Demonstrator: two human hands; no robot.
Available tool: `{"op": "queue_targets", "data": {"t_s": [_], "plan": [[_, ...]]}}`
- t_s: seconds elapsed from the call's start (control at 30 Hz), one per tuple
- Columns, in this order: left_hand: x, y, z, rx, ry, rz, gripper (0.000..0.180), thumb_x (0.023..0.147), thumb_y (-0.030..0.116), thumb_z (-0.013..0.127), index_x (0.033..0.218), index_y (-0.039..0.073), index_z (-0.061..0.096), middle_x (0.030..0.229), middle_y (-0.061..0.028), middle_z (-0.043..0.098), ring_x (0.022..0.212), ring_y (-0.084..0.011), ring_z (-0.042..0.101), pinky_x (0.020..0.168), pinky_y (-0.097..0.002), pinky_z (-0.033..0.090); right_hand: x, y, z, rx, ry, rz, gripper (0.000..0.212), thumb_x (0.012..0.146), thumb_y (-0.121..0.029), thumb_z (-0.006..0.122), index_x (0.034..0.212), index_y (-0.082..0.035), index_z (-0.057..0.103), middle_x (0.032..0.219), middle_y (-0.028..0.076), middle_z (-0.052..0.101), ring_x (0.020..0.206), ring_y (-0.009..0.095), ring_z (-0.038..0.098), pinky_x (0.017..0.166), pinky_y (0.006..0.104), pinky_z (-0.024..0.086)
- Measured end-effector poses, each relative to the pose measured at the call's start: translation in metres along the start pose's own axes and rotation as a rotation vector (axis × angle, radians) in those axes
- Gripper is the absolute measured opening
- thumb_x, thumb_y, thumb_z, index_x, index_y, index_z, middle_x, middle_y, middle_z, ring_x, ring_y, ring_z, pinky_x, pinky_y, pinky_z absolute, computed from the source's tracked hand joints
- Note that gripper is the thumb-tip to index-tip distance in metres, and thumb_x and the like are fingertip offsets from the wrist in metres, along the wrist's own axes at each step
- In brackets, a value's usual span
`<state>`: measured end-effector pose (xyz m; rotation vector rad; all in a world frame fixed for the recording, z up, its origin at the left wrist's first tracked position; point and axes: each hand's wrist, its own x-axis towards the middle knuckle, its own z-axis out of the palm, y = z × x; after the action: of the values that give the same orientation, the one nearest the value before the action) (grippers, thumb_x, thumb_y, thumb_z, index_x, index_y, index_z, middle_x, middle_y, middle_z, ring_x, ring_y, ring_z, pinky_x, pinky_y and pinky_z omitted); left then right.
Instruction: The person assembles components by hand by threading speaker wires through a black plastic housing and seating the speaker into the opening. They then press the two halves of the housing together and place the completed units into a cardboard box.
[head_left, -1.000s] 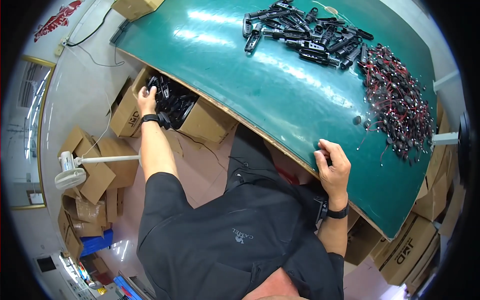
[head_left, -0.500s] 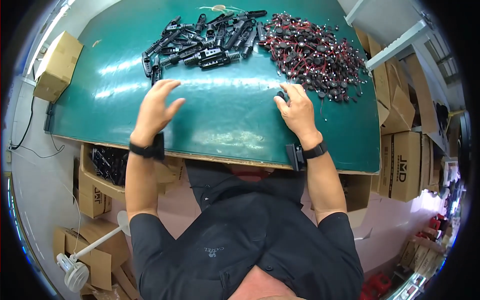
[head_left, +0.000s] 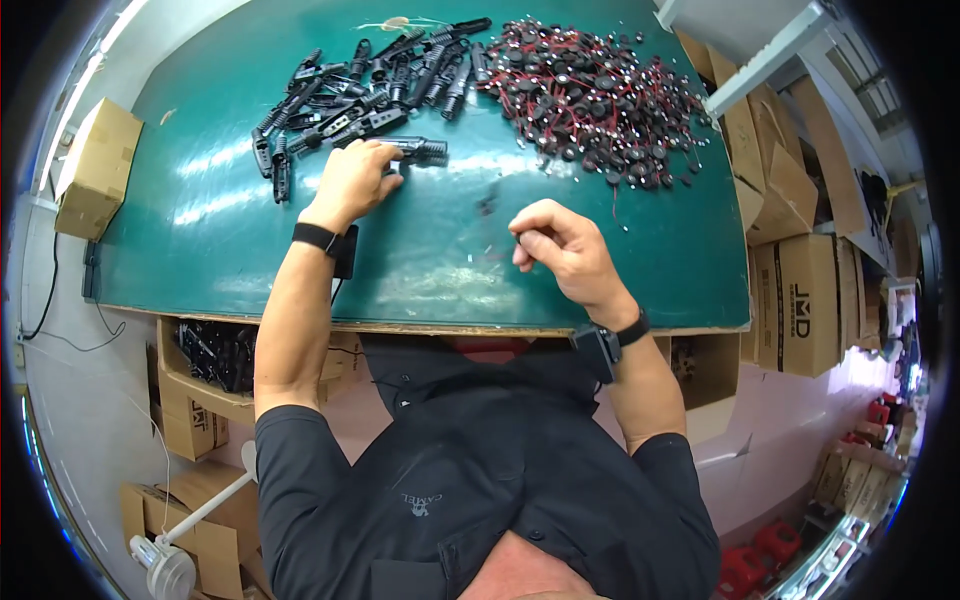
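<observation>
My left hand (head_left: 352, 182) is at the near edge of a pile of black plastic housings (head_left: 330, 88). Its fingers are closed over the left end of one tubular black housing (head_left: 428, 149) with a ribbed end, which lies along the table. To the right, my right hand (head_left: 568, 252) is pinched above the green table, with a small dark piece at the fingertips. A blurred dark piece (head_left: 487, 203) with a faint red streak hangs beside them, apparently a small black disc on wires. Beyond that hand spreads a heap of black discs with red wires (head_left: 600, 105).
A cardboard box (head_left: 98, 165) stands at the table's left edge. A metal post (head_left: 770, 60) rises at the far right, with cartons (head_left: 800, 300) beside it. Under the front edge, an open box of black parts (head_left: 215, 355) sits on the left.
My left hand has moved forward and right onto a black housing, now nearer than the pile. My right hand has drawn back and left from the disc heap, its fingers now pinched.
</observation>
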<state>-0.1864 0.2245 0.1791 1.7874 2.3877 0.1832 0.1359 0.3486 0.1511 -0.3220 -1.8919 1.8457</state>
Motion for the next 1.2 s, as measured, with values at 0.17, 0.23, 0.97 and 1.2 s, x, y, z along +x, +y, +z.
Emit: {"op": "queue_targets", "data": {"t_s": [0.17, 0.23, 0.97, 1.2], "plan": [[-0.01, 0.016, 0.011, -0.003, 0.247, 0.122, 0.044, 0.088, 0.016, 0.081, 0.13, 0.01, 0.068, 0.122, -0.0163, 0.069, 0.119, -0.0379, 0.064, 0.098, -0.0463, 0.053, -0.004, 0.019, -0.007, 0.035, 0.146, 0.27, 0.011, 0.102, -0.005, 0.069, 0.112, -0.002, 0.072, 0.105, 0.004, 0.069, 0.082, 0.011, 0.069, 0.07, 0.0267, 0.056], [-0.012, 0.013, 0.019, 0.039, 0.422, 0.215, 0.043, 0.088, 0.016, 0.081, 0.129, 0.009, 0.068, 0.121, -0.0162, 0.069, 0.118, -0.0378, 0.065, 0.097, -0.0464, 0.054, -0.007, 0.021, -0.007, -0.071, 0.184, 0.315, 0.014, 0.1, -0.004, 0.07, 0.113, -0.002, 0.073, 0.105, 0.005, 0.07, 0.081, 0.011, 0.069, 0.07, 0.0266, 0.056], [-0.03, 0.085, 0.037, -0.227, 0.021, 0.127, 0.031, 0.089, 0.015, 0.082, 0.116, 0.007, 0.07, 0.11, -0.0167, 0.066, 0.101, -0.0413, 0.066, 0.088, -0.0449, 0.056, -0.01, 0.023, -0.016, -0.845, 0.335, -0.191, 0.025, 0.094, -0.009, 0.077, 0.118, -0.006, 0.072, 0.098, 0.01, 0.071, 0.076, 0.025, 0.071, 0.068, 0.0374, 0.057], [0.017, 0.066, 0.023, -0.126, 0.429, 0.273, 0.036, 0.09, 0.016, 0.08, 0.124, 0.009, 0.071, 0.115, -0.016, 0.068, 0.112, -0.0384, 0.065, 0.094, -0.0469, 0.055, -0.027, 0.018, -0.022, -0.547, 0.39, 0.003, 0.021, 0.102, -0.01, 0.072, 0.121, -0.004, 0.07, 0.093, 0.007, 0.072, 0.07, 0.012, 0.068, 0.063, 0.0297, 0.056]]}}
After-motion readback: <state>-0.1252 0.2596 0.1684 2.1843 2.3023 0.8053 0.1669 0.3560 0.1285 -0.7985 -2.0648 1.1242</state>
